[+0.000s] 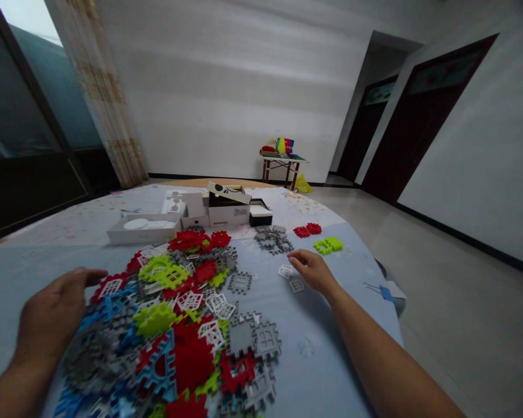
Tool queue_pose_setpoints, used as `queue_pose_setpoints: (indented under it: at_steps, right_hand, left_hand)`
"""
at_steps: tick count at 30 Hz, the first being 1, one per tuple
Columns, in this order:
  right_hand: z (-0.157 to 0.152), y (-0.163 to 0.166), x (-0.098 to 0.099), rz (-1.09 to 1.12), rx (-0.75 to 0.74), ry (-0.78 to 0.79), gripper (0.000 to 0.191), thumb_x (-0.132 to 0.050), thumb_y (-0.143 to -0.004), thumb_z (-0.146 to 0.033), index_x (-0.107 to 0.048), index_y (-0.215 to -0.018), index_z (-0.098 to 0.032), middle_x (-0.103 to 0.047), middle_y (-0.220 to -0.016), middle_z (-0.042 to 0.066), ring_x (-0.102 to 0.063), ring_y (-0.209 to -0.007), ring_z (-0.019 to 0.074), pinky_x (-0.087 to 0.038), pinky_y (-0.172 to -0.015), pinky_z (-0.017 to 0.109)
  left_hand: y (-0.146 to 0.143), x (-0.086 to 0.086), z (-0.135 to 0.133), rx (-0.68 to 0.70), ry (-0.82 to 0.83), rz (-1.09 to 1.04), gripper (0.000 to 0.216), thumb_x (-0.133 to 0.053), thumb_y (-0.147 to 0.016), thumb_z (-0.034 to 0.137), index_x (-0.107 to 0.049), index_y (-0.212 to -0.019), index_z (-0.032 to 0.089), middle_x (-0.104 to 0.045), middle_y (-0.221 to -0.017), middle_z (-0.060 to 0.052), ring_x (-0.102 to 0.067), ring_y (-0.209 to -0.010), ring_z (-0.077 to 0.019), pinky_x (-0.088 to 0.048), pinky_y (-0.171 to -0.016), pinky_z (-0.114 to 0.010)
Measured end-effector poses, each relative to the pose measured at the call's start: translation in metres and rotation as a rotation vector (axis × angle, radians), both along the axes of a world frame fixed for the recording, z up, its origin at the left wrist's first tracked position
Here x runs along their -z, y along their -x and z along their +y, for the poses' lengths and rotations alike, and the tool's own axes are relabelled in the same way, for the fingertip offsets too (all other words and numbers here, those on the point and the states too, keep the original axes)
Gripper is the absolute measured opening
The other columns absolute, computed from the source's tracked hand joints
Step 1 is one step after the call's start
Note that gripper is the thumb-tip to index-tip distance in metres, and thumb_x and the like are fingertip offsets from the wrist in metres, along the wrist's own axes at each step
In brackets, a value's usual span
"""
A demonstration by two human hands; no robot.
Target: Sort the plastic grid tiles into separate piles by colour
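Observation:
My left hand (54,313) is beside the left edge of a heaped pile of interlocking plastic building pieces (194,354) in red, blue, green, grey and white. Its fingers stretch toward a red piece with a white lattice insert (112,287), and nothing shows in them. On the right, my right hand (312,270) hovers over the tablecloth with fingertips pressed together; whether a piece is between them is hidden. Just below those fingertips is a white window-lattice piece (285,271), with a second white lattice piece (297,285) nearer me.
Beyond my right hand lie small groups of grey pieces (273,239), red pieces (307,230) and green pieces (328,245). A white tray (143,234), an opened box (229,215) and a small black box (260,218) stand behind the pile. The round table's (357,278) edge curves at right.

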State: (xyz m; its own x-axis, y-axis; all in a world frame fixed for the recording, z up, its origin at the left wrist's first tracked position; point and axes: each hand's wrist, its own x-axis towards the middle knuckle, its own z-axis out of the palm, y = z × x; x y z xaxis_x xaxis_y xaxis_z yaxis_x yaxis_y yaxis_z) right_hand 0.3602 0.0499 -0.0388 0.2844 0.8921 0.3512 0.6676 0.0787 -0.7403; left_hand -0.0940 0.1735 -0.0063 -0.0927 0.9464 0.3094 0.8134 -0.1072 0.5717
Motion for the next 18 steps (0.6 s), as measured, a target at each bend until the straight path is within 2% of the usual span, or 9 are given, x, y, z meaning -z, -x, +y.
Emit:
queue_pose_setpoints:
  at_steps: [1, 4, 7, 9, 13, 16, 18]
  right_hand:
    - [0.0, -0.002, 0.001, 0.0, 0.005, -0.003, 0.025, -0.052, -0.078, -0.034, -0.067, -0.088, -0.017, -0.068, -0.08, 0.004, -0.06, -0.072, 0.017, -0.045, -0.069, 0.029]
    - [0.002, -0.007, 0.003, 0.009, 0.03, -0.023, 0.026, -0.051, -0.078, -0.036, -0.067, -0.087, -0.017, -0.068, -0.077, 0.004, -0.06, -0.07, 0.0166, -0.045, -0.067, 0.028]
    - [0.003, -0.012, 0.006, 0.06, 0.046, -0.052, 0.027, -0.051, -0.077, -0.037, -0.066, -0.086, -0.016, -0.067, -0.074, 0.004, -0.059, -0.067, 0.0159, -0.045, -0.065, 0.028]
    - [0.004, -0.014, 0.008, 0.092, 0.053, -0.067, 0.027, -0.051, -0.077, -0.037, -0.066, -0.086, -0.016, -0.067, -0.074, 0.004, -0.059, -0.067, 0.0159, -0.045, -0.065, 0.028]
    - [0.005, -0.017, 0.012, 0.11, 0.063, -0.072, 0.026, -0.052, -0.076, -0.036, -0.066, -0.086, -0.016, -0.067, -0.073, 0.004, -0.06, -0.067, 0.016, -0.046, -0.065, 0.028]
    - [0.006, -0.018, 0.014, 0.1, 0.061, -0.062, 0.025, -0.052, -0.076, -0.035, -0.066, -0.085, -0.016, -0.067, -0.072, 0.003, -0.06, -0.067, 0.016, -0.046, -0.065, 0.028]
    - [0.007, -0.017, 0.014, 0.091, 0.059, -0.057, 0.025, -0.052, -0.076, -0.035, -0.066, -0.085, -0.016, -0.067, -0.072, 0.003, -0.06, -0.067, 0.016, -0.046, -0.065, 0.028]
  left_hand:
    - [-0.013, -0.014, -0.01, 0.022, 0.033, -0.045, 0.04, -0.027, -0.084, 0.044, -0.059, -0.098, 0.023, -0.06, -0.103, 0.003, -0.053, -0.101, -0.0147, -0.037, -0.095, -0.026]
    - [-0.053, -0.046, -0.043, 0.279, 0.131, -0.083, 0.04, -0.044, -0.076, 0.053, -0.06, -0.096, 0.023, -0.061, -0.103, 0.003, -0.053, -0.1, -0.0186, -0.037, -0.095, -0.029]
    - [-0.082, -0.059, -0.078, 0.633, 0.145, 0.168, 0.04, -0.05, -0.071, 0.06, -0.063, -0.098, 0.033, -0.058, -0.111, 0.004, -0.046, -0.11, -0.0205, -0.033, -0.101, -0.032]
    - [-0.094, -0.06, -0.097, 0.756, 0.177, 0.29, 0.041, -0.051, -0.07, 0.061, -0.06, -0.104, 0.04, -0.055, -0.117, 0.005, -0.043, -0.115, -0.0206, -0.031, -0.104, -0.033]
    - [-0.11, -0.055, -0.113, 0.844, 0.276, 0.428, 0.041, -0.048, -0.072, 0.062, -0.057, -0.107, 0.045, -0.053, -0.119, 0.005, -0.041, -0.116, -0.0209, -0.03, -0.105, -0.037]
    - [-0.122, -0.051, -0.112, 0.832, 0.261, 0.477, 0.04, -0.047, -0.074, 0.058, -0.057, -0.109, 0.04, -0.054, -0.117, 0.0, -0.042, -0.113, -0.0225, -0.03, -0.103, -0.041]
    - [-0.13, -0.047, -0.109, 0.832, 0.26, 0.526, 0.035, -0.051, -0.075, 0.049, -0.059, -0.108, 0.037, -0.056, -0.113, -0.002, -0.044, -0.11, -0.0232, -0.029, -0.102, -0.043]
